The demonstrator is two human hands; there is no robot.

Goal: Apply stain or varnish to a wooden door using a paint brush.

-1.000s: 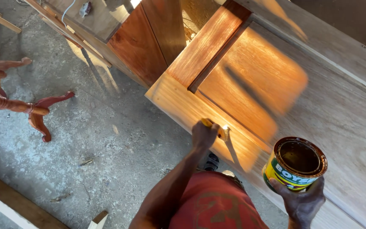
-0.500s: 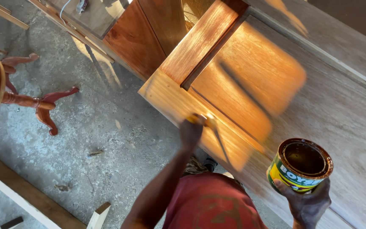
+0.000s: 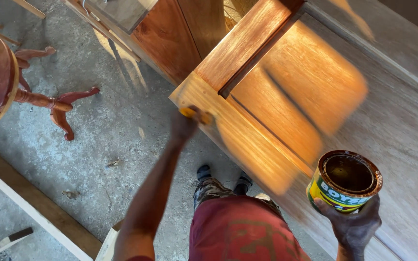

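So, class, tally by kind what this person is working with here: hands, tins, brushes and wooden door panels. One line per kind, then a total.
Hands: 2, left hand, right hand
Open tin: 1
Yellow brush: 1
Wooden door panel: 1
Total: 5
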